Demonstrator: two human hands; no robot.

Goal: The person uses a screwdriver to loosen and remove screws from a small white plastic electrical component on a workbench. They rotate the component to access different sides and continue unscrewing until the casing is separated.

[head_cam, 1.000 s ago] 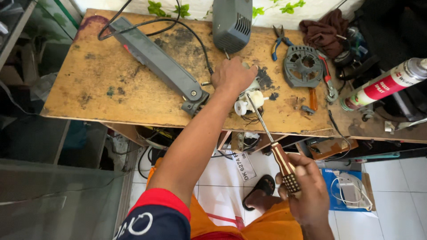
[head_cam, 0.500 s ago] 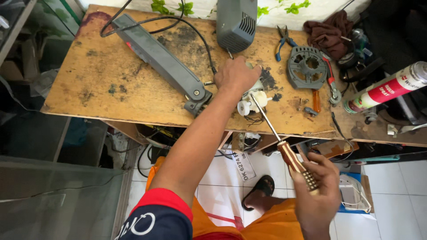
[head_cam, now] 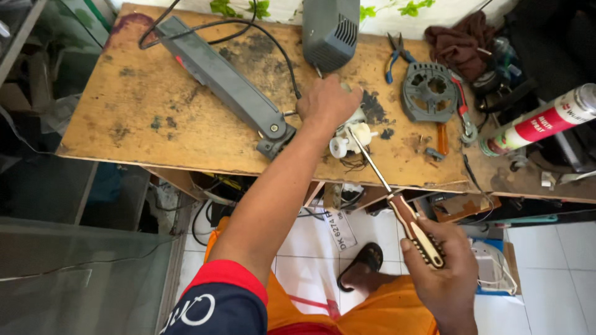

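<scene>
The person's left hand (head_cam: pixel 328 102) presses with curled fingers on a small white plastic part (head_cam: pixel 349 139) near the front edge of the worn wooden workbench (head_cam: pixel 155 118), while the right hand (head_cam: pixel 444 273) grips the striped handle of a long screwdriver (head_cam: pixel 397 201), whose tip touches that part.

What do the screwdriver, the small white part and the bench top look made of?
Screwdriver: slim bright shaft, likely steel; the right hand grips a brown-and-cream striped handle, glossy, probably plastic.
Small white part under the left hand: smooth matte white, looks like moulded plastic.
Bench top: tan board, stained and dull, edge chipped; seems plywood or similar.
</scene>
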